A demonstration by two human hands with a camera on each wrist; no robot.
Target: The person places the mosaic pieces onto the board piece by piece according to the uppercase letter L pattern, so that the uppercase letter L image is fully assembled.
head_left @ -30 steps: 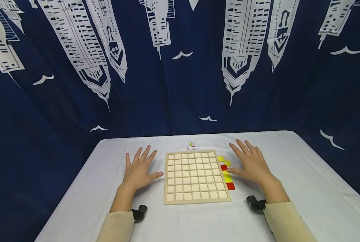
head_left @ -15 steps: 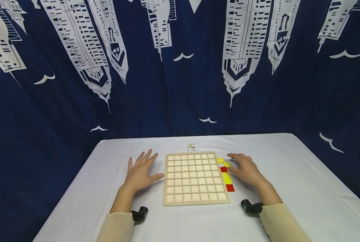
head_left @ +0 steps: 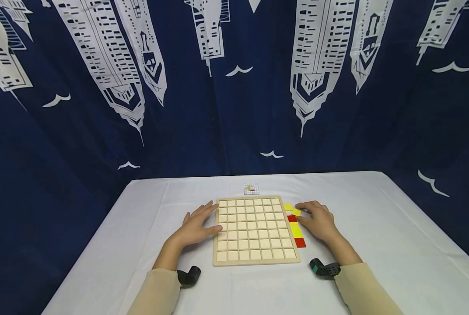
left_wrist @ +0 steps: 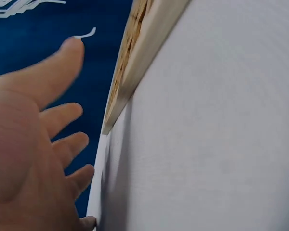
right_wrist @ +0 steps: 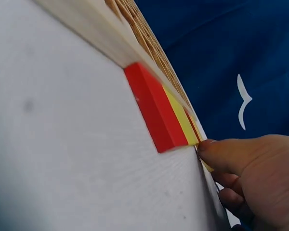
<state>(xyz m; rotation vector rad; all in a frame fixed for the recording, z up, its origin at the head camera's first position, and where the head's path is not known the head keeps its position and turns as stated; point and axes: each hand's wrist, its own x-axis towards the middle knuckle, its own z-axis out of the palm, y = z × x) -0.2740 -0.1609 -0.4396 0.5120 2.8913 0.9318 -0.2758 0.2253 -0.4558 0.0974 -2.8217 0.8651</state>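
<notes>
A square wooden grid board (head_left: 256,263) lies mid-table. My left hand (head_left: 193,229) is at its left edge, fingers extended, with thumb and fingertips overlapping the rim in the head view. In the left wrist view, the hand's (left_wrist: 24,159) fingers are spread beside the board's side (left_wrist: 149,53). On the far right of the board, my right hand (head_left: 319,223) pinches a small yellow tile (head_left: 296,212) between thumb and forefinger. Its thumb hides most of that tile in the right wrist view. Along the board's right edge lie another yellow tile (head_left: 288,207), a red tile (head_left: 292,218), yellow tiles (head_left: 295,230) and a nearer red tile (head_left: 300,243).
Beyond the board is a small printed grid card (head_left: 251,189) with coloured squares. A white cloth (head_left: 254,291) covers the table. Behind it hangs a dark blue curtain (head_left: 187,144) with white buildings and birds. Black cameras (head_left: 189,276) sit on both wrists.
My right hand has come in and down to the tiles, its spread fingers closing on a yellow one. The left hand has moved right to the board's edge.
</notes>
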